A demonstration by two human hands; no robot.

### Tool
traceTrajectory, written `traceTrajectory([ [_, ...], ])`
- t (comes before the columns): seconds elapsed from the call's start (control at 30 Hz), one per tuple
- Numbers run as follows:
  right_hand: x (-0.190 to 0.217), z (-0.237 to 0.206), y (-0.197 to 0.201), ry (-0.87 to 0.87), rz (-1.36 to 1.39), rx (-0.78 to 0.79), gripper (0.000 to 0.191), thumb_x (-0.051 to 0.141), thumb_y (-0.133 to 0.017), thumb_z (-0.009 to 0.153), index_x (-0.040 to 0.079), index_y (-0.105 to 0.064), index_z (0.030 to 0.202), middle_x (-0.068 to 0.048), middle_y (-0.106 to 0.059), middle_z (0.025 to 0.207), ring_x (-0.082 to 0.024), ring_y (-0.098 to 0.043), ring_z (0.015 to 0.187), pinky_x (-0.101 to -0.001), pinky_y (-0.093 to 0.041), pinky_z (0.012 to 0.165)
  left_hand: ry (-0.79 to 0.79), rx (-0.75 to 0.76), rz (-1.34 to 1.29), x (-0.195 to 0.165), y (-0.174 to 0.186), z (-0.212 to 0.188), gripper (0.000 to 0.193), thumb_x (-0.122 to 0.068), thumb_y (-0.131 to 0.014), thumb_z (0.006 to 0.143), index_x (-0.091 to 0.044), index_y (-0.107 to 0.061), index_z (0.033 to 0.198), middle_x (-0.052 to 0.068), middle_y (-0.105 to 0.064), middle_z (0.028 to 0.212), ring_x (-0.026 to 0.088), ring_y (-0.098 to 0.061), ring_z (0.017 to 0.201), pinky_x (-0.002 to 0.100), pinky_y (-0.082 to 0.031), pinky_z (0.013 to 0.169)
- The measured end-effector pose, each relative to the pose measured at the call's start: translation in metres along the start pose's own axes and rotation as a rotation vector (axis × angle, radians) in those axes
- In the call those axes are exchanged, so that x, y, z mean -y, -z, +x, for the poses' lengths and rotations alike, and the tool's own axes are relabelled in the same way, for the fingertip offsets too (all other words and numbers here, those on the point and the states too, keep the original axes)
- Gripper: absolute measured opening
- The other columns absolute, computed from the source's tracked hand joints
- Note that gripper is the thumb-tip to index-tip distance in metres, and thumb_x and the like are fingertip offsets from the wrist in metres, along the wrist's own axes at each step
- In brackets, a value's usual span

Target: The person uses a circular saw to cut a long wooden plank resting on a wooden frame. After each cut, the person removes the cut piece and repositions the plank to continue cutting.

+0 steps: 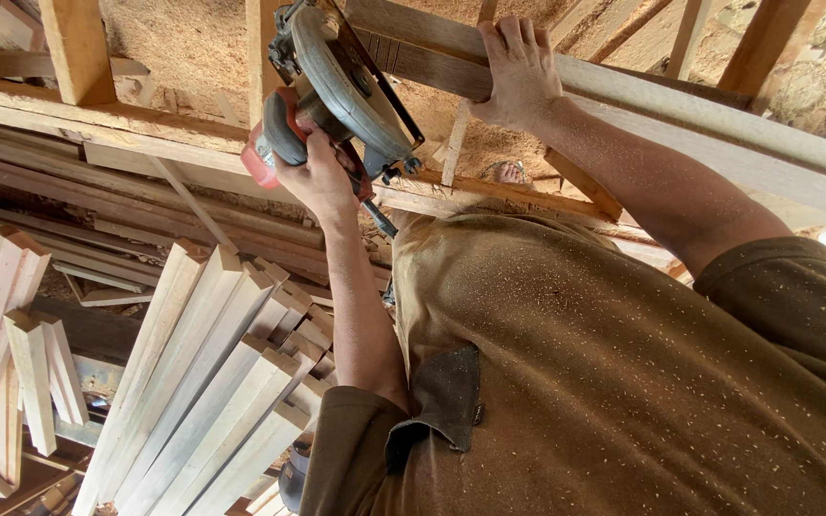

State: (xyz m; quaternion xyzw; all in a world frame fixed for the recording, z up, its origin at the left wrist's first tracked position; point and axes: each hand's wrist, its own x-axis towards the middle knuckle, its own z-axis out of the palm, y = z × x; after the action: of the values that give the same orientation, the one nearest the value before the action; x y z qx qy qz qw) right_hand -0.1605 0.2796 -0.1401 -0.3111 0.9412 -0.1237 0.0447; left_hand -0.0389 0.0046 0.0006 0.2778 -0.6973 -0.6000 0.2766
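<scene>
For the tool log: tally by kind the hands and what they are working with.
Hands: 2 (left hand, right hand)
Circular saw, gripped by the left hand: 1
Plank under the right hand: 1
Total: 4

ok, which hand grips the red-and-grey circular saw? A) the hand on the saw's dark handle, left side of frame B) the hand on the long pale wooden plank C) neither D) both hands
A: the left hand wraps the dark handle of the red-and-grey circular saw, while the right hand lies flat on the long pale wooden plank, apart from the saw.
</scene>
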Motion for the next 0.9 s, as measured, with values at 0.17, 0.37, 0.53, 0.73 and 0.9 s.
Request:
traceTrajectory([
  [0.17, -0.002, -0.001, 0.004, 0.002, 0.016, 0.002, 0.110, 0.052, -0.087, 0.074, 0.000, -0.034, 0.154, -0.017, -0.038, 0.123, -0.034, -0.042, 0.122, -0.0572, -0.036, 0.110, 0.094, -0.017, -0.062, 0.016, -0.002, 0.010, 0.049, -0.007, -0.061, 0.095, 0.006, -0.060, 0.142, 0.010, -0.067, 0.099, 0.012, -0.059, 0.077, 0.025, -0.050, 0.067],
  [0.37, -0.001, 0.009, 0.011, -0.024, 0.056, 0.056, 0.111, 0.049, -0.086, 0.073, 0.000, -0.031, 0.155, -0.019, -0.038, 0.128, -0.036, -0.042, 0.124, -0.0593, -0.036, 0.109, 0.064, -0.010, 0.034, 0.026, -0.011, 0.048, 0.054, -0.021, -0.062, 0.088, 0.003, -0.062, 0.136, 0.016, -0.076, 0.109, 0.017, -0.067, 0.080, 0.030, -0.057, 0.066],
  [0.53, -0.008, -0.017, 0.013, 0.022, -0.322, -0.049, 0.119, 0.044, -0.089, 0.058, 0.005, -0.034, 0.157, -0.022, -0.038, 0.135, -0.039, -0.039, 0.129, -0.0642, -0.036, 0.102, -0.047, -0.033, 0.071, 0.009, -0.008, 0.051, 0.057, -0.023, -0.064, 0.086, 0.004, -0.063, 0.136, 0.019, -0.071, 0.118, 0.024, -0.069, 0.105, 0.040, -0.061, 0.089],
  [0.73, -0.027, -0.021, 0.041, 0.130, -0.362, 0.114, 0.096, 0.026, -0.089, 0.073, 0.009, -0.043, 0.156, -0.019, -0.047, 0.137, -0.035, -0.045, 0.130, -0.0556, -0.045, 0.109, 0.024, -0.017, -0.059, -0.024, 0.015, 0.019, 0.055, -0.013, -0.063, 0.084, 0.005, -0.061, 0.136, 0.016, -0.071, 0.122, 0.025, -0.072, 0.110, 0.038, -0.062, 0.097],
  [0.9, -0.082, 0.022, 0.093, -0.130, 0.321, 0.481, 0.088, 0.028, -0.084, 0.080, 0.011, -0.048, 0.159, -0.022, -0.066, 0.128, -0.037, -0.065, 0.113, -0.0512, -0.055, 0.106, 0.071, -0.068, -0.116, -0.035, 0.025, 0.005, 0.055, -0.007, -0.062, 0.087, 0.008, -0.058, 0.140, 0.013, -0.066, 0.113, 0.016, -0.061, 0.089, 0.029, -0.051, 0.077],
])
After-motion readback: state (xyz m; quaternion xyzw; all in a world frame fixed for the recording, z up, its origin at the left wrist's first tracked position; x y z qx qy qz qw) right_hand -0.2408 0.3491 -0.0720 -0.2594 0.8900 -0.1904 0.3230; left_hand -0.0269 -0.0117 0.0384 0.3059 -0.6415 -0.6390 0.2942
